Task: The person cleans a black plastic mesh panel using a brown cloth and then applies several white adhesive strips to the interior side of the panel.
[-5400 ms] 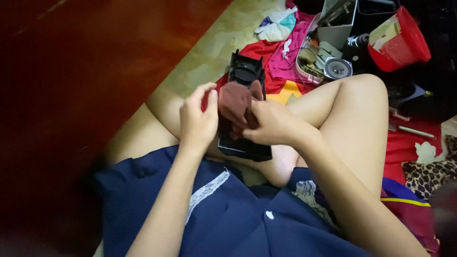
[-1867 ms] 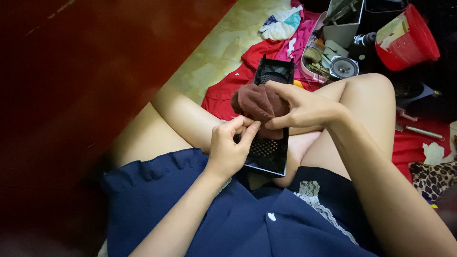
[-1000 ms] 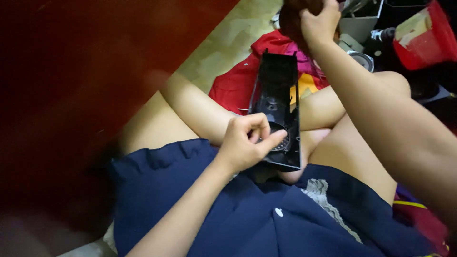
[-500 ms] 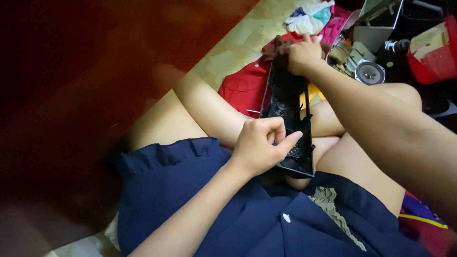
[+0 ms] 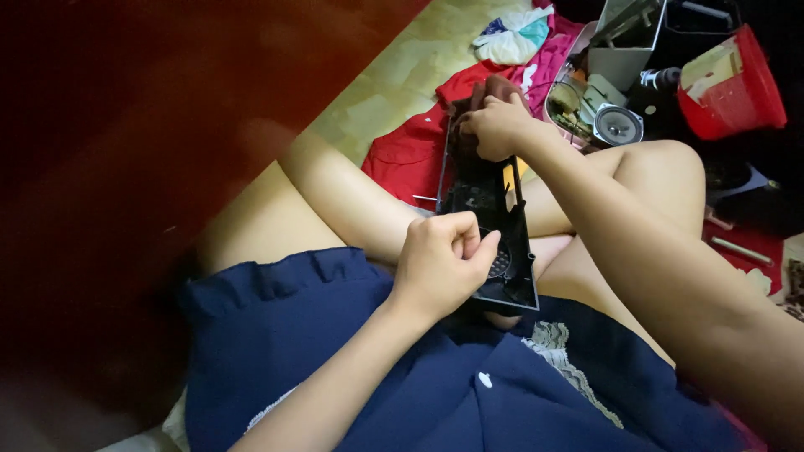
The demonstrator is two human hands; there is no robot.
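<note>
Dark red wood (image 5: 126, 125) fills the area beyond the left hand's outer side; against it the person is seated in a navy skirt (image 5: 335, 360) with legs folded. The left hand (image 5: 444, 268) is curled shut on the near end of a long black plastic housing (image 5: 490, 205), thumb and fingers clamped over its left edge beside a round grille; the housing is laid lengthwise away from the body, across the folded legs. Directly ahead of this hand, at the far end of the housing, the right hand (image 5: 498, 125) is closed on a maroon cloth (image 5: 494, 90), which is pressed onto the housing's upper end. Under that end red fabric (image 5: 410, 155) is spread on the floor; further beyond, a white and teal bundle (image 5: 512, 38) is seen. To the right of the right hand a loose speaker cone (image 5: 618, 125), a grey box part (image 5: 620, 54) and a red bucket (image 5: 733, 84) are set close together.

Judged risks: the housing is supported only by the legs and one clamped end, so firm pressure at the far end could tip or twist it out of the left grip; the thin plastic could flex or crack under that load; the cloth could snag on internal ribs; the loose parts beside the right forearm could be knocked by a wide elbow movement.
</note>
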